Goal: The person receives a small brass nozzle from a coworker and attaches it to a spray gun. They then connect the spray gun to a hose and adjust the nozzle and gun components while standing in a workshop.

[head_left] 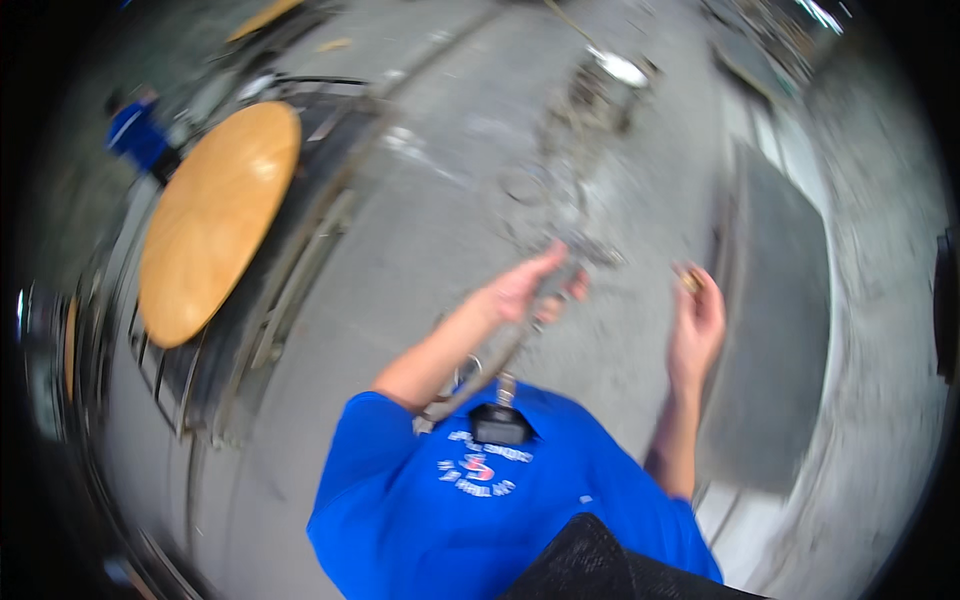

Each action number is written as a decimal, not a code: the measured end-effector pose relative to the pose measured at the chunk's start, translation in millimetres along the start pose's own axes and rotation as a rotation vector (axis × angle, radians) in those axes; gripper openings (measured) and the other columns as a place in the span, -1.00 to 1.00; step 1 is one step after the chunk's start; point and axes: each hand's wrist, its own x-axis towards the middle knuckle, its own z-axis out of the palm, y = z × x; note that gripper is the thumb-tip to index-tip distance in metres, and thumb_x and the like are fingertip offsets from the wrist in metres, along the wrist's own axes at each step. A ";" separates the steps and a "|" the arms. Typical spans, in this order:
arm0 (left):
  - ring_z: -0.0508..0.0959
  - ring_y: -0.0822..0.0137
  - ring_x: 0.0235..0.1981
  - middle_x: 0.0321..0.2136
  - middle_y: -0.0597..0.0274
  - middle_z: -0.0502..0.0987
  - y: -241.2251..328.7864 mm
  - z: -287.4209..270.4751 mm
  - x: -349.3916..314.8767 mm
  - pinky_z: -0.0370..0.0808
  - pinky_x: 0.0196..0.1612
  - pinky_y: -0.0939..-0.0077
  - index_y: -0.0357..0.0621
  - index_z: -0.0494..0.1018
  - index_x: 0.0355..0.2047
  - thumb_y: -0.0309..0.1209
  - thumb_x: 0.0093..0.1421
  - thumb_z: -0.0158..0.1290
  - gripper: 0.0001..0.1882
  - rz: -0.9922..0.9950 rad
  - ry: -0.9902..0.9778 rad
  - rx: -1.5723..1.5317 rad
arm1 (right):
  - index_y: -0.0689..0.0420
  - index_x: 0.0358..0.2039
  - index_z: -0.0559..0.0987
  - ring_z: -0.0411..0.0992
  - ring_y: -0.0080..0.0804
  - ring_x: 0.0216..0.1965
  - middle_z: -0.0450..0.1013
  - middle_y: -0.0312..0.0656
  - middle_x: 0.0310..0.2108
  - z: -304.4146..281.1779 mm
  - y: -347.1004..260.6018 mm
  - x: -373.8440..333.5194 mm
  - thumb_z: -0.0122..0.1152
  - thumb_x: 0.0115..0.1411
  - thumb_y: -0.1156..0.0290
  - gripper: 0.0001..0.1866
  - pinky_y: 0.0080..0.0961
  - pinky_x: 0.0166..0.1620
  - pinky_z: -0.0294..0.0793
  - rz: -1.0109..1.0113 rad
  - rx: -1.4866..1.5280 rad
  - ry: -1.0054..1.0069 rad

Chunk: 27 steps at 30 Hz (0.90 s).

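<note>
My left hand [515, 292] is closed around the handle of a grey metal spray gun [602, 250], blurred by motion. From the bottom of its handle a hose [505, 358] runs back past my left upper arm. Off to the right, apart from the gun, my right hand [697, 325] is raised with its fingers pinched on a small brass-coloured piece [690, 282]. The exact kind of that piece is too blurred to make out.
A round wooden tabletop [220, 225] lies on a dark rack at the left, with a person in blue [140, 133] beyond it. A dark flat panel [770, 330] is close on my right. Ahead, a machine [605, 85] stands on the grey floor near loops of hose [522, 185].
</note>
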 end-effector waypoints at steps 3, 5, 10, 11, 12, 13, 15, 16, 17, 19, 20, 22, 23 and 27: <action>0.22 0.63 -0.74 -0.31 0.29 0.46 0.9 3.2 -3.7 0.19 -0.64 0.66 -0.11 0.41 -0.08 0.25 0.38 -0.26 -0.35 0.031 -0.200 -0.179 | 0.27 0.07 0.50 0.44 -0.58 -0.02 0.50 -0.21 0.00 4.5 2.7 -6.9 0.15 0.31 0.61 -0.69 -0.62 0.05 0.41 -0.050 0.101 -0.261; 0.21 0.64 -0.74 -0.33 0.30 0.44 4.1 6.7 -4.5 0.20 -0.64 0.67 -0.11 0.40 -0.09 0.23 0.40 -0.28 -0.37 -0.007 -0.108 -0.161 | 0.25 0.06 0.52 0.44 -0.59 -0.04 0.47 -0.24 -0.01 10.3 3.4 -3.8 0.17 0.29 0.63 -0.68 -0.64 0.01 0.42 -0.109 0.049 -0.192; 0.20 0.66 -0.75 -0.34 0.32 0.42 7.6 4.2 2.9 0.18 -0.63 0.71 -0.09 0.39 -0.09 0.23 0.41 -0.32 -0.38 -0.049 -0.155 -0.132 | 0.16 0.03 0.58 0.47 -0.44 -0.12 0.44 -0.20 -0.10 21.4 3.7 8.0 0.27 0.20 0.60 -0.65 -0.52 -0.03 0.48 -0.131 -0.013 -0.309; 0.20 0.66 -0.75 -0.34 0.33 0.42 6.1 2.8 3.6 0.18 -0.63 0.71 -0.09 0.39 -0.09 0.23 0.41 -0.32 -0.38 -0.050 -0.153 -0.134 | 0.17 0.04 0.57 0.47 -0.47 -0.11 0.44 -0.22 -0.09 19.7 3.6 8.9 0.27 0.21 0.60 -0.64 -0.54 -0.02 0.49 -0.131 -0.042 -0.289; 0.19 0.66 -0.75 -0.34 0.33 0.42 4.3 1.2 4.0 0.18 -0.64 0.71 -0.09 0.39 -0.09 0.23 0.41 -0.31 -0.38 -0.052 -0.146 -0.138 | 0.18 0.04 0.57 0.46 -0.50 -0.10 0.43 -0.23 -0.09 19.6 4.2 8.9 0.26 0.21 0.61 -0.64 -0.55 -0.02 0.49 -0.138 -0.071 -0.293; 0.19 0.66 -0.75 -0.34 0.33 0.42 2.8 0.0 4.4 0.17 -0.64 0.71 -0.09 0.39 -0.08 0.23 0.41 -0.31 -0.38 -0.051 -0.139 -0.141 | 0.19 0.05 0.57 0.45 -0.53 -0.09 0.43 -0.24 -0.08 17.7 5.1 9.2 0.26 0.22 0.62 -0.64 -0.57 -0.01 0.50 -0.147 -0.100 -0.298; 0.19 0.65 -0.75 -0.33 0.31 0.43 1.3 -1.0 3.7 0.17 -0.65 0.71 -0.11 0.39 -0.08 0.22 0.41 -0.30 -0.37 -0.053 -0.149 -0.137 | 0.19 0.04 0.57 0.47 -0.50 -0.07 0.45 -0.21 -0.06 15.9 8.1 9.3 0.26 0.21 0.63 -0.63 -0.54 0.00 0.52 -0.123 -0.059 -0.307; 0.19 0.65 -0.75 -0.32 0.29 0.43 1.5 -1.0 3.4 0.17 -0.65 0.70 -0.12 0.38 -0.07 0.22 0.41 -0.30 -0.37 -0.055 -0.156 -0.140 | 0.19 0.04 0.57 0.48 -0.48 -0.05 0.46 -0.20 -0.05 15.4 9.8 9.7 0.26 0.20 0.64 -0.63 -0.53 0.01 0.54 -0.109 -0.038 -0.311; 0.20 0.64 -0.75 -0.31 0.27 0.43 1.7 -0.7 2.6 0.18 -0.65 0.70 -0.13 0.38 -0.06 0.22 0.41 -0.30 -0.37 -0.070 -0.140 -0.124 | 0.19 0.04 0.58 0.48 -0.47 -0.04 0.46 -0.19 -0.03 16.5 11.7 10.1 0.27 0.19 0.65 -0.63 -0.51 0.02 0.54 -0.101 -0.034 -0.352; 0.20 0.63 -0.75 -0.29 0.24 0.45 3.8 -0.3 2.1 0.20 -0.65 0.70 -0.15 0.38 -0.03 0.20 0.42 -0.30 -0.36 -0.093 -0.116 -0.102 | 0.19 0.03 0.58 0.50 -0.44 -0.02 0.46 -0.17 0.01 20.0 14.7 10.8 0.27 0.18 0.67 -0.62 -0.49 0.05 0.56 -0.091 -0.024 -0.435; 0.21 0.62 -0.75 -0.28 0.22 0.45 4.2 0.5 1.5 0.21 -0.65 0.70 -0.17 0.38 -0.01 0.20 0.42 -0.31 -0.36 -0.097 -0.132 -0.115 | 0.19 0.03 0.58 0.50 -0.43 -0.02 0.47 -0.16 0.02 22.0 15.1 10.8 0.27 0.18 0.68 -0.62 -0.49 0.05 0.56 -0.078 -0.027 -0.444; 0.21 0.61 -0.74 -0.26 0.19 0.45 4.1 1.3 1.6 0.23 -0.65 0.70 -0.19 0.37 0.01 0.19 0.43 -0.31 -0.35 -0.099 -0.162 -0.135 | 0.19 0.03 0.59 0.51 -0.41 -0.02 0.47 -0.15 0.03 25.0 15.2 9.0 0.26 0.17 0.69 -0.61 -0.47 0.05 0.57 -0.069 -0.025 -0.455; 0.22 0.61 -0.74 -0.26 0.19 0.45 4.2 1.7 1.6 0.24 -0.64 0.70 -0.19 0.37 0.02 0.18 0.43 -0.32 -0.35 -0.102 -0.166 -0.145 | 0.19 0.03 0.59 0.51 -0.41 -0.02 0.47 -0.14 0.03 25.4 14.3 9.0 0.26 0.17 0.69 -0.61 -0.47 0.05 0.57 -0.068 -0.036 -0.460; 0.23 0.61 -0.74 -0.25 0.18 0.45 2.4 2.1 1.1 0.25 -0.65 0.70 -0.19 0.37 0.03 0.17 0.44 -0.33 -0.36 -0.105 -0.179 -0.171 | 0.19 0.03 0.58 0.51 -0.40 -0.02 0.47 -0.13 0.01 24.6 10.9 8.2 0.26 0.17 0.69 -0.60 -0.46 0.05 0.58 -0.101 -0.085 -0.477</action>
